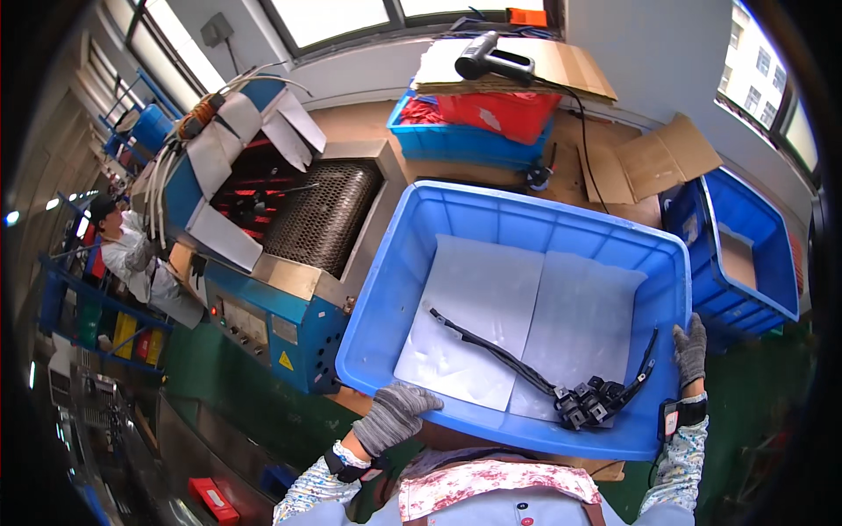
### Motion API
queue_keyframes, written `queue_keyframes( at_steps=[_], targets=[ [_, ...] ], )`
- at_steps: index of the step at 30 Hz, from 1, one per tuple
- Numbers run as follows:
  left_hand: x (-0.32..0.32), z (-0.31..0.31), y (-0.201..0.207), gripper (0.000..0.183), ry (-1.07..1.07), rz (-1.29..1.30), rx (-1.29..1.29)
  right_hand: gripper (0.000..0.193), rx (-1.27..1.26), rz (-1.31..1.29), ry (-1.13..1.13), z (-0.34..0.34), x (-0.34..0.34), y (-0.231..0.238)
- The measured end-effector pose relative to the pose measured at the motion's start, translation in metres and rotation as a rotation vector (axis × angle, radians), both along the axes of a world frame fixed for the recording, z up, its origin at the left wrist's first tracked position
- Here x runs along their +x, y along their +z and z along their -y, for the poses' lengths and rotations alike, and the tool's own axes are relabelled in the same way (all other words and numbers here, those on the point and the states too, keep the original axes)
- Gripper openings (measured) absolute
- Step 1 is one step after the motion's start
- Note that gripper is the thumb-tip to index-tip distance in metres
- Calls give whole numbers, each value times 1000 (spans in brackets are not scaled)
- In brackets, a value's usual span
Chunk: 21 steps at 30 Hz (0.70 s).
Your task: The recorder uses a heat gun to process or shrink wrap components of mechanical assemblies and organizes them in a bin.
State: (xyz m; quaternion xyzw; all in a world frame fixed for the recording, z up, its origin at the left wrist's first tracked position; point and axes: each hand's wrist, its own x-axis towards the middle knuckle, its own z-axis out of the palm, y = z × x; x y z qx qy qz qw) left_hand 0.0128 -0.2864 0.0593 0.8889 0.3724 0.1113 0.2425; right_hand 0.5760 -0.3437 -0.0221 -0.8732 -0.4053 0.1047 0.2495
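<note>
A large blue plastic bin (535,438) is right in front of me, tilted a little in the view. My left hand (399,415), in a grey knit glove, grips its near rim toward the left corner. On the right side wall, my right hand (690,352), gloved the same way, holds the bin's edge. White sheets (478,307) line the bin's bottom. On them lies a black wire harness (500,352) with a cluster of black connectors (588,401) near the front right and metal terminals at its ends.
To the left stands a conveyor heating machine (324,215) with a mesh belt and red glow. Behind are a blue crate (474,145), a red crate (500,112) and a heat gun (493,61) on cardboard. Another blue bin (745,237) is at right. A co-worker (140,259) stands far left.
</note>
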Motion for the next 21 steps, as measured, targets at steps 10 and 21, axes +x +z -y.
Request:
queue_keyframes(
  at_steps=[10, 21],
  targets=[
    [-1, -17, -7, 33, 46, -124, 20, 56, -66, 251, 87, -20, 0, 9],
    [-13, -24, -10, 36, -198, 43, -25, 37, 41, 123, 648, 30, -247, 213]
  ],
)
